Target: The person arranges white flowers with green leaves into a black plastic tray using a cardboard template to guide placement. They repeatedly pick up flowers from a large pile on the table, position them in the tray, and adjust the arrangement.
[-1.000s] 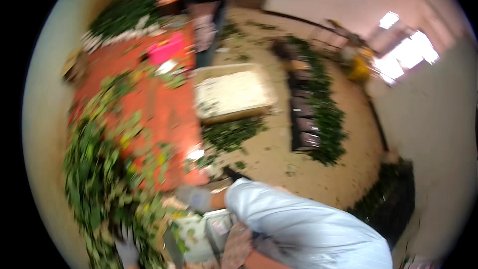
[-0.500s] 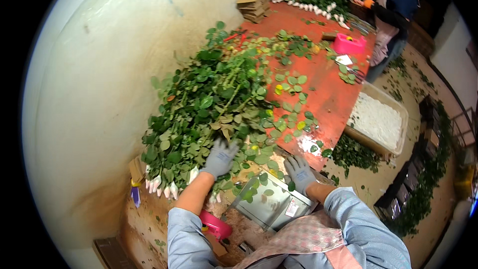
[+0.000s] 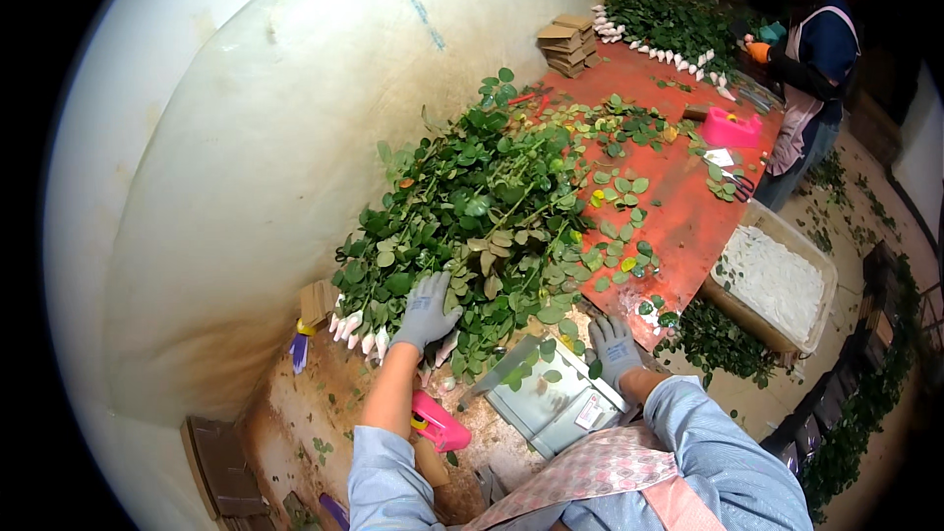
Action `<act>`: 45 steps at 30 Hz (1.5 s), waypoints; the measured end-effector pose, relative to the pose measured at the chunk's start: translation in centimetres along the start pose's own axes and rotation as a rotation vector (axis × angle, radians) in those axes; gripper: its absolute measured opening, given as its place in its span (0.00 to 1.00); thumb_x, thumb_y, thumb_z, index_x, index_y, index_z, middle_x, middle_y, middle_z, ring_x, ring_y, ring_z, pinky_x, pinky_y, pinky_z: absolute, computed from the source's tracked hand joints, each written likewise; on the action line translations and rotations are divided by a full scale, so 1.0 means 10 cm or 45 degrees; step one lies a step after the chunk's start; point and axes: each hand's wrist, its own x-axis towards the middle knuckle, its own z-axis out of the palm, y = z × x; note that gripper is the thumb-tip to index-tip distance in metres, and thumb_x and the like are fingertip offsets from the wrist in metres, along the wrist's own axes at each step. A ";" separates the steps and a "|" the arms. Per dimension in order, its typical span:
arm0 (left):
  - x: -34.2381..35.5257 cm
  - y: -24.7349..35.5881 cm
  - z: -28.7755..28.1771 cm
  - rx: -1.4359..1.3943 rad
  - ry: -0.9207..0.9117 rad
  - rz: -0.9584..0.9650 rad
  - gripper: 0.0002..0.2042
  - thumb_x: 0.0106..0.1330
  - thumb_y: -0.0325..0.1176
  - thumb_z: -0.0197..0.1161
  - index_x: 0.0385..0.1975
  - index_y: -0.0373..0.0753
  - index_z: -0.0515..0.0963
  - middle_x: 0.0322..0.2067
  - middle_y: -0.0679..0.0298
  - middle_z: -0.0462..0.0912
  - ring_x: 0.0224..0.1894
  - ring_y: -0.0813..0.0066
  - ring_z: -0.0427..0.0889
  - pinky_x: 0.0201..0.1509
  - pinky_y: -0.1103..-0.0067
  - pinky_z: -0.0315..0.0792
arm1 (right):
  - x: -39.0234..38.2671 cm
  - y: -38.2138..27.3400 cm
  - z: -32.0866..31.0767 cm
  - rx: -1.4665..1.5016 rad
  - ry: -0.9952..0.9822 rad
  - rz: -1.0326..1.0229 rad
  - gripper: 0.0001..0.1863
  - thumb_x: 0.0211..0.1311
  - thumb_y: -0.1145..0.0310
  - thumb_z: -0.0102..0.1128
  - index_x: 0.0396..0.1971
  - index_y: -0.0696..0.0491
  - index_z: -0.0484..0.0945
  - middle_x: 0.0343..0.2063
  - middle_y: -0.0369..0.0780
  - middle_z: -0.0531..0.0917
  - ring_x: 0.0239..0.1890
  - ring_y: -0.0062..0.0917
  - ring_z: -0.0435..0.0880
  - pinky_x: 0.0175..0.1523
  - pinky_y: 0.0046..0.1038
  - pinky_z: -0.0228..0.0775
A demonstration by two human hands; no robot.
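A large heap of leafy rose stems (image 3: 482,216) is being kept on the red counter (image 3: 688,216), filling the middle of the frame. Its long axis is running from the lower left, where white-sleeved buds (image 3: 356,332) are lying in a row at the counter's near end, up toward the upper right, where the cut stem ends are pointing. The heap is lying directly ahead of and above both hands in the picture.

The left hand (image 3: 425,311), in a grey glove, is being laid flat on the near end of the heap, just right of the buds, with fingers spread and palm down; nothing is being pinched by it as far as can be seen. The bare forearm is being stretched straight up from the lower edge of the frame. This hand is the nearer one, already touching the foliage.

The right hand (image 3: 615,349), also gloved, is being held lower and to the right, at the heap's edge beside a pale flat tray (image 3: 546,403). Its fingers are loosely spread, and whether a stem is being gripped cannot be told.

A pink tool (image 3: 440,423) is being left below the left forearm. At the upper right, another person (image 3: 801,69) is working at the far end of the counter, near a second pile of stems (image 3: 669,25). A crate of white material (image 3: 777,280) is standing on the floor at right.
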 end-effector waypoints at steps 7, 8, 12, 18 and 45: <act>-0.94 0.82 -0.55 -0.367 0.757 -0.348 0.29 0.64 0.33 0.65 0.65 0.31 0.68 0.59 0.46 0.75 0.62 0.49 0.72 0.67 0.63 0.65 | -0.06 0.16 0.07 0.023 0.109 -0.012 0.33 0.61 0.55 0.53 0.62 0.59 0.66 0.60 0.49 0.69 0.66 0.45 0.62 0.69 0.47 0.53; -1.16 0.93 -0.58 -0.402 0.792 -0.424 0.27 0.65 0.33 0.66 0.63 0.30 0.71 0.57 0.46 0.77 0.59 0.51 0.75 0.64 0.65 0.68 | -0.05 0.18 0.06 0.039 0.113 -0.008 0.33 0.61 0.55 0.54 0.62 0.59 0.66 0.59 0.50 0.69 0.66 0.46 0.62 0.69 0.47 0.54; -2.26 1.47 -0.45 -0.508 0.724 -0.648 0.20 0.66 0.32 0.64 0.56 0.29 0.77 0.48 0.49 0.82 0.50 0.60 0.82 0.57 0.69 0.73 | -0.05 0.18 0.21 0.008 0.080 -0.055 0.35 0.63 0.53 0.53 0.64 0.60 0.64 0.62 0.50 0.67 0.66 0.47 0.62 0.69 0.49 0.51; -3.09 3.04 -0.16 -0.882 0.431 -1.299 0.13 0.69 0.35 0.60 0.41 0.30 0.85 0.25 0.59 0.84 0.31 0.73 0.83 0.40 0.72 0.77 | -0.05 0.23 0.15 0.142 0.005 -0.027 0.34 0.66 0.54 0.51 0.66 0.60 0.63 0.65 0.51 0.66 0.70 0.48 0.58 0.73 0.50 0.44; -5.84 8.11 2.73 -1.654 0.134 -2.448 0.19 0.68 0.42 0.62 0.50 0.32 0.83 0.38 0.51 0.88 0.35 0.68 0.88 0.42 0.72 0.80 | -2.99 2.91 0.04 -0.196 -0.721 -0.516 0.43 0.57 0.56 0.62 0.71 0.55 0.58 0.56 0.57 0.74 0.58 0.54 0.72 0.62 0.50 0.65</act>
